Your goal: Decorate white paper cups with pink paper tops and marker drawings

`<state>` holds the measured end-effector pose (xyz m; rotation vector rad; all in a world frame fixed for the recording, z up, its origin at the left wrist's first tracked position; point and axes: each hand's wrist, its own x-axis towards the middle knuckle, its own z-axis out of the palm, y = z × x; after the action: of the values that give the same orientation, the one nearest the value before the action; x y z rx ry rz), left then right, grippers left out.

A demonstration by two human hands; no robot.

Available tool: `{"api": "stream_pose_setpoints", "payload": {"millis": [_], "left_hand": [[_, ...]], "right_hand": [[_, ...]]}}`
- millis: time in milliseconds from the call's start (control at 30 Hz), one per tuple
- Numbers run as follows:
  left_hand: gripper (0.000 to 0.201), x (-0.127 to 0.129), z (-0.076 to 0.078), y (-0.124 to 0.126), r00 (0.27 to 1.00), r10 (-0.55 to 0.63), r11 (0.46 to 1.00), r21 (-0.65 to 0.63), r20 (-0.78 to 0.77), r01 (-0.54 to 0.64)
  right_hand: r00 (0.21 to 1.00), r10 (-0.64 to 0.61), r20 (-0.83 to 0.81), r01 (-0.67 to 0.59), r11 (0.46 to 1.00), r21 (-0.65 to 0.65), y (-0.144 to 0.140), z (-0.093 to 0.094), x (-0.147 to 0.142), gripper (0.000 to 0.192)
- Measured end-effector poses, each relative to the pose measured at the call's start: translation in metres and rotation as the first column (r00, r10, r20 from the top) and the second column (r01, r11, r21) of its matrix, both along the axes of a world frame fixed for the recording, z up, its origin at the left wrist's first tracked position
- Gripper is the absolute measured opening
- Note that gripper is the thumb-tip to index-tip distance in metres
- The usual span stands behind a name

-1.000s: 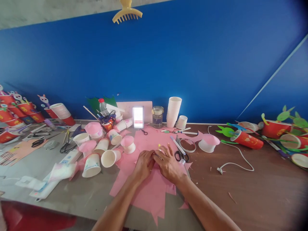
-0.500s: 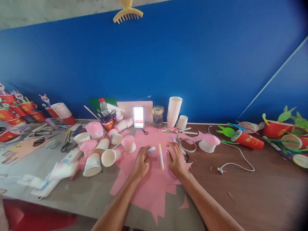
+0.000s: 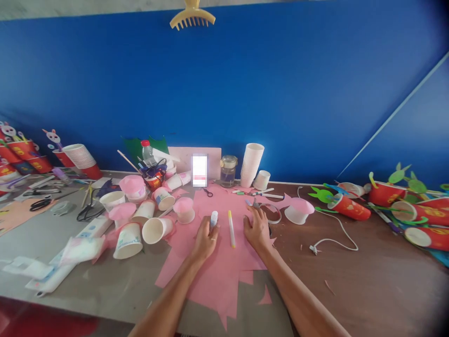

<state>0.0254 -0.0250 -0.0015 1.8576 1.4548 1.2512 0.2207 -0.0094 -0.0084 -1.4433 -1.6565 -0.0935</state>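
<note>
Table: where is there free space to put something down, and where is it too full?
Bare brown table lies right of the pink paper, below the white cable. Grey surface is bare near the front edge, left of the left hand. White cups crowd the left; red cups the far right.

You see a pink paper sheet [image 3: 217, 262] under a yellow pen [image 3: 231, 228] and a white glue tube [image 3: 213, 218], white cups [image 3: 251, 164] and red cups [image 3: 349, 207] nearby, a brown desk [image 3: 368, 281], and a blue wall [image 3: 280, 84].
</note>
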Motion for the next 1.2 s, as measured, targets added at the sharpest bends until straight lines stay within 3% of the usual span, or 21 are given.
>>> {"api": "stream_pose_setpoints", "payload": {"millis": [200,333,400,700,867,967,1067,1200], "left_hand": [[0.013,0.003,0.005,-0.004,0.997,-0.056,0.998,-0.033,-0.044,0.055],[0.009,0.003,0.008,-0.003,0.997,-0.056,0.995,-0.081,-0.056,0.052],[0.007,0.002,0.008,-0.003,0.997,-0.057,0.993,-0.106,-0.052,0.051],[0.011,0.001,0.011,-0.002,0.998,-0.057,0.987,-0.149,-0.028,0.052],[0.009,0.001,0.015,-0.004,0.998,-0.062,0.986,-0.156,-0.022,0.058],[0.009,0.001,0.016,-0.004,0.998,-0.056,0.984,-0.173,-0.018,0.052],[0.01,0.0,0.014,-0.004,0.998,-0.055,0.986,-0.158,-0.009,0.053],[0.011,0.002,0.008,-0.003,0.997,-0.076,0.99,-0.123,-0.027,0.072]], "right_hand": [[0.992,-0.05,0.119,0.058,0.997,-0.057,0.005,0.014,0.001,0.03],[0.964,-0.054,0.259,0.107,0.974,-0.197,0.03,0.029,0.003,0.035],[0.928,-0.027,0.371,0.158,0.932,-0.327,0.049,0.035,0.004,0.039],[0.884,0.145,0.445,0.109,0.861,-0.496,0.107,0.034,0.0,0.042],[0.929,0.146,0.34,0.073,0.827,-0.557,0.119,0.032,-0.001,0.034],[0.97,0.123,0.211,0.013,0.838,-0.546,0.115,0.038,0.0,0.034],[0.992,0.124,0.023,-0.096,0.858,-0.504,0.097,0.047,0.0,0.039],[0.948,0.203,-0.245,-0.295,0.847,-0.442,0.057,0.054,-0.005,0.032]]}}
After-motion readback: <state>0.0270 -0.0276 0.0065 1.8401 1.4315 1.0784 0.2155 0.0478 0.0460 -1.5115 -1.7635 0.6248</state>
